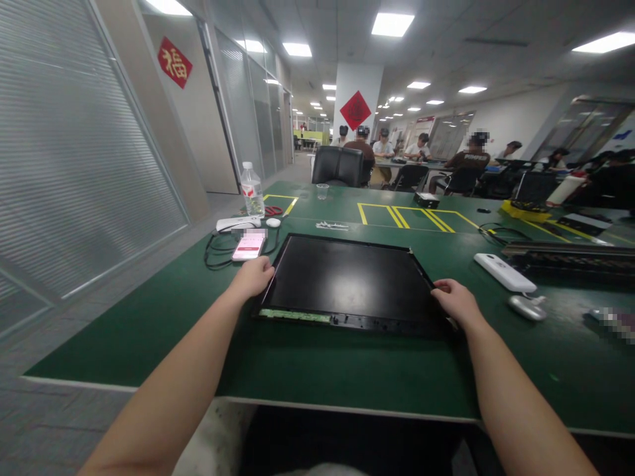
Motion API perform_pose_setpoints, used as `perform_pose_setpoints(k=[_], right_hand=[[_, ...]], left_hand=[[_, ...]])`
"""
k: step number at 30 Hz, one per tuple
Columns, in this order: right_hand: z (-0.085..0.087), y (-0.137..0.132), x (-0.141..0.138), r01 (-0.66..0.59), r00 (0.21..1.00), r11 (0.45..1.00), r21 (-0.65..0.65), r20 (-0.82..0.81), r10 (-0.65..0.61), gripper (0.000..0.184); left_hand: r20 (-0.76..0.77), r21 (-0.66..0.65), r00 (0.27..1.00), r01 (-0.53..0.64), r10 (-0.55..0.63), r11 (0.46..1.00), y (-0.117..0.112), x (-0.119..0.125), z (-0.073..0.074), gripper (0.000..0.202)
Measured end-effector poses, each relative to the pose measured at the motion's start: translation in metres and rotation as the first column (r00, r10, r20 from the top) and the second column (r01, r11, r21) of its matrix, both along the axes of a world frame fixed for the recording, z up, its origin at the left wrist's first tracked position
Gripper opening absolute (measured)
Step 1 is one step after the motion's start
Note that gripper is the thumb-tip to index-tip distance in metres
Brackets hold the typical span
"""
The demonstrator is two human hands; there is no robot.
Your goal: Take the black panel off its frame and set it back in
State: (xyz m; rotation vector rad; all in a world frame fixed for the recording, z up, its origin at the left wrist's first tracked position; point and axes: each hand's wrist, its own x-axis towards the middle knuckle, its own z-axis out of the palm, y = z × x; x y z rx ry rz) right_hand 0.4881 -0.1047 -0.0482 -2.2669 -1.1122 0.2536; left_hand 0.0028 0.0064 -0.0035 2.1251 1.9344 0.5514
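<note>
A black flat display panel (347,274) lies screen up in front of me, with a green circuit board strip (295,316) along its near left edge. My left hand (254,274) is closed on the panel's left side, fingers curled at the frame. At the opposite side, my right hand (456,301) grips the right edge with thumb and fingers together. The panel's near edge looks slightly raised over the table, though I cannot tell by how much. Just left of my left hand lies a phone (249,244) with a lit screen.
The green table (347,377) carries a water bottle (252,190), red-handled scissors (272,211), a white power bank (505,272) and a grey mouse-like object (527,307). Dark long bars (570,261) lie at the right. Beyond an office chair (337,166), several people sit at another table.
</note>
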Motion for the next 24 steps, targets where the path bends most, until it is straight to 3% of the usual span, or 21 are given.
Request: perform_pose_setpoints(k=[8, 11, 14, 16, 24], right_hand=[[-0.005, 0.0, 0.003, 0.001, 1.0, 1.0, 0.024, 0.011, -0.001, 0.029], [-0.005, -0.001, 0.003, -0.003, 1.0, 1.0, 0.018, 0.01, 0.002, 0.032], [-0.006, 0.0, 0.004, -0.006, 1.0, 1.0, 0.016, 0.007, 0.005, 0.032], [-0.008, 0.0, 0.005, -0.011, 1.0, 1.0, 0.013, 0.001, 0.011, 0.031], [-0.013, 0.002, 0.008, -0.008, 1.0, 0.999, 0.048, 0.022, 0.006, 0.027]], left_hand=[[0.304, 0.012, 0.947, -0.109, 0.1, 0.994, -0.005, 0.005, 0.004, 0.024], [0.534, -0.075, 0.832, -0.128, 0.148, 0.989, -0.007, 0.009, 0.001, 0.014], [0.726, -0.178, 0.662, -0.083, 0.188, 0.981, -0.009, 0.013, -0.002, 0.027], [0.768, -0.193, 0.609, -0.076, 0.199, 0.978, -0.009, 0.014, -0.003, 0.037], [0.797, -0.244, 0.546, -0.099, 0.258, 0.965, -0.011, 0.017, -0.002, 0.05]])
